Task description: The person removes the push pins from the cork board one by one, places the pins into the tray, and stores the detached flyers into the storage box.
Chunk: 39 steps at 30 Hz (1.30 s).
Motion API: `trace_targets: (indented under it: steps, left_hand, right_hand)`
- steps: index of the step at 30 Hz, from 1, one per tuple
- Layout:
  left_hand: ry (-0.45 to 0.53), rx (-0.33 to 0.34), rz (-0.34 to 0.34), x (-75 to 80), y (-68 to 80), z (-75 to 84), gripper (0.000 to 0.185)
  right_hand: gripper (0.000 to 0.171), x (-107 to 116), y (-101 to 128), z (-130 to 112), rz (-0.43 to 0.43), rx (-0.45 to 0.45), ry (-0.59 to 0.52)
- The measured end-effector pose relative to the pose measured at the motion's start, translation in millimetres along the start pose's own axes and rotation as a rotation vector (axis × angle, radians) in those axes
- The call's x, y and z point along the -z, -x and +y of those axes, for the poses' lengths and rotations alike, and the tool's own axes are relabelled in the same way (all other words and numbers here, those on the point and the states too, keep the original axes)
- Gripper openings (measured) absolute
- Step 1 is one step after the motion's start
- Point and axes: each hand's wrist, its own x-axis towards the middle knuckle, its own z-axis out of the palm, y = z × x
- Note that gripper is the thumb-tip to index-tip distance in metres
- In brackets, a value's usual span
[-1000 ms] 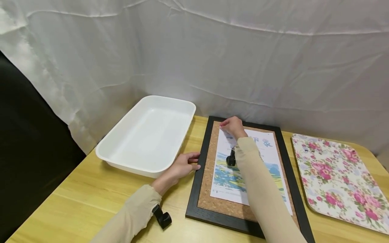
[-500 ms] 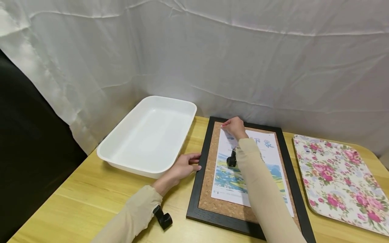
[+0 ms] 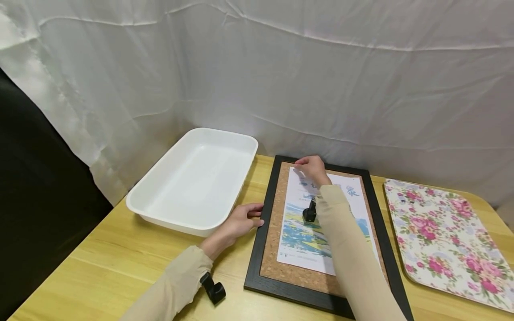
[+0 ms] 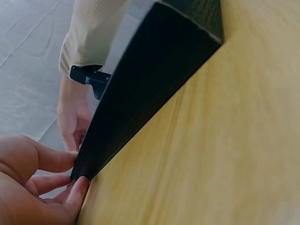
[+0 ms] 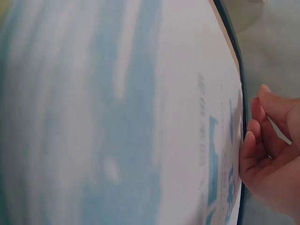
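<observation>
A black-framed corkboard (image 3: 277,263) lies on the table with a printed poster (image 3: 295,249) on it. My left hand (image 3: 238,220) holds the board's left edge, thumb and fingertips against the dark frame (image 4: 136,89). Over the poster's top-left corner, my right hand (image 3: 315,169) has thumb and forefinger together. In the right wrist view that hand (image 5: 272,154) appears just off the poster (image 5: 126,117), pinching a tiny pin (image 5: 255,98) that barely shows. The poster's upper middle is partly hidden by the hand and sleeve.
A deep white tray (image 3: 192,183) stands left of the board, close to my left forearm. On the right lies a floral tray (image 3: 445,240). A grey curtain (image 3: 301,80) hangs behind the table (image 3: 100,267).
My right hand has shifted slightly right from the poster's top-left corner, and the red spot at its fingertips no longer shows in the head view. The left hand stays at the frame's edge.
</observation>
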Motion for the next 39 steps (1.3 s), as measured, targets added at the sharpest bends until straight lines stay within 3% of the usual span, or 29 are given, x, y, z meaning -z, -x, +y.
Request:
trace_targets:
  steps: [17,25,30,39]
  left_hand:
    - [-0.02,0.007,0.005,3.6,-4.3,-0.8,0.05]
    - [-0.029,0.011,0.006,6.8,-5.9,-5.8,0.051]
    - [-0.029,0.008,0.018,8.0,-8.3,-6.6,0.051]
    - [-0.019,0.004,0.028,10.8,-7.5,-4.4,0.051]
  right_hand:
    - [0.025,24,4,9,-0.05,-0.1,-0.048]
    - [0.025,32,8,13,-0.078,-0.04,0.004]
    - [0.029,49,11,19,-0.057,-0.025,0.017]
    - [0.03,84,11,32,0.03,-0.132,0.073]
